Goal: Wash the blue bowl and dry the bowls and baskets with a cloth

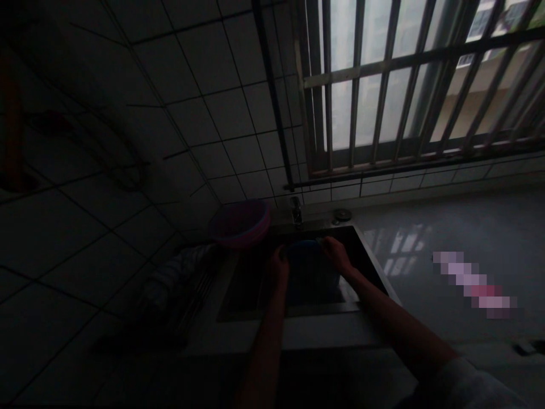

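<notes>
The scene is dim. A dark blue container (309, 267), perhaps a bucket or bowl, sits in the metal sink (366, 255). My left hand (279, 264) grips its left rim, fingers curled. My right hand (336, 253) is closed on the far right part of its rim, just below the tap (296, 211).
A purple basin (242, 224) stands at the sink's back left corner. Striped cloth (170, 281) lies on a rack to the left. A grey counter (460, 238) stretches right under a barred window (404, 85). Tiled wall fills the left.
</notes>
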The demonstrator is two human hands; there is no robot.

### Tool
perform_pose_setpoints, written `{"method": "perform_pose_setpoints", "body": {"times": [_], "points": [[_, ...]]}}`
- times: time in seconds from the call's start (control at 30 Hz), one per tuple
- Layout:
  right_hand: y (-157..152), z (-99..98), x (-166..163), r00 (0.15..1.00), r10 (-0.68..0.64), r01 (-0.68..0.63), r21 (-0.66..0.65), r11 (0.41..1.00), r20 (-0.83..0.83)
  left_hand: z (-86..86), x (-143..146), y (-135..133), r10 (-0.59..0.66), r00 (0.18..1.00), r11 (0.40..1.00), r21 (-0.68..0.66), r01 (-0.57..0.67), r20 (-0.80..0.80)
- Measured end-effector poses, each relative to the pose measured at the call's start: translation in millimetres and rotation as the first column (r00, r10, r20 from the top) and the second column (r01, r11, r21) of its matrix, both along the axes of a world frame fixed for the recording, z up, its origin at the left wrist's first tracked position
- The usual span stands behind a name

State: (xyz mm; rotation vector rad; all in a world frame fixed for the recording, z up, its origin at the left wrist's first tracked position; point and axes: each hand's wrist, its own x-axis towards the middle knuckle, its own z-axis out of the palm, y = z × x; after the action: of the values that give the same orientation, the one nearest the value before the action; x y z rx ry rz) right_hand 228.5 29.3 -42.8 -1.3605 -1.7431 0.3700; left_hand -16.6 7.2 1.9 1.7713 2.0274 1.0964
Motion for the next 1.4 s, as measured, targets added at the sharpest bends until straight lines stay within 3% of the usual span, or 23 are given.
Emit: {"method": "perform_pose_setpoints", "body": {"times": [0.17, 0.23, 0.43, 0.57, 0.67, 0.77, 0.87, 1.0, 1.1, 1.23, 1.4], "points": [[-12.5, 11.0, -25.7, 0.977, 0.161, -0.162, -0.004, 0.987, 0.137, 3.4, 23.4, -4.0, -0.337, 0.936, 0.94, 0.022, 0.341, -0.102], [-15.5, 14.4, -32.2, 0.968, 0.2, -0.2, -0.018, 0.98, 0.152, 5.4, 29.3, -5.3, -0.395, 0.913, 0.918, -0.021, 0.395, -0.097], [-11.2, 20.8, -21.2, 0.987, 0.154, -0.153, -0.014, 0.988, 0.053, 6.3, 22.9, -5.9, -0.235, 0.972, 0.965, -0.117, 0.236, 0.021], [-0.5, 14.6, -4.7, 0.998, 0.048, -0.051, -0.073, 0.996, -0.048, 4.1, 9.5, -1.7, -0.039, 0.997, 0.997, -0.07, 0.044, 0.066], [2.5, 7.7, 2.0, 0.994, 0.022, -0.034, -0.12, 0.992, -0.105, 2.9, 3.1, 0.5, 0.035, 0.996, 0.999, -0.045, -0.031, 0.086], [-1.6, 5.5, -0.2, 0.995, 0.052, -0.062, -0.132, 0.989, -0.083, 4.1, 6.6, -1.3, -0.025, 1.0, 1.0, -0.009, 0.025, 0.009], [-7.9, 8.6, -9.9, 0.988, 0.154, -0.157, -0.118, 0.981, -0.032, 6.3, 18.4, -5.0, -0.202, 0.971, 0.978, 0.028, 0.207, -0.126], [-11.2, 14.9, -22.1, 0.972, 0.235, -0.234, -0.098, 0.967, -0.005, 5.0, 29.1, -7.1, -0.381, 0.919, 0.92, -0.139, 0.366, -0.1], [-8.1, 18.2, -21.1, 0.977, 0.212, -0.212, -0.101, 0.972, -0.018, 2.7, 24.4, -5.3, -0.311, 0.949, 0.939, -0.174, 0.298, -0.056], [-0.4, 17.9, -4.7, 0.993, 0.095, -0.103, -0.101, 0.99, -0.076, 3.4, 5.5, 0.9, -0.116, 0.992, 0.99, -0.08, 0.119, 0.04], [5.4, 11.5, 17.4, 0.978, -0.042, 0.012, -0.147, 0.989, -0.202, 3.7, -12.7, 8.1, 0.11, 0.979, 0.994, -0.032, -0.106, 0.173]]}}
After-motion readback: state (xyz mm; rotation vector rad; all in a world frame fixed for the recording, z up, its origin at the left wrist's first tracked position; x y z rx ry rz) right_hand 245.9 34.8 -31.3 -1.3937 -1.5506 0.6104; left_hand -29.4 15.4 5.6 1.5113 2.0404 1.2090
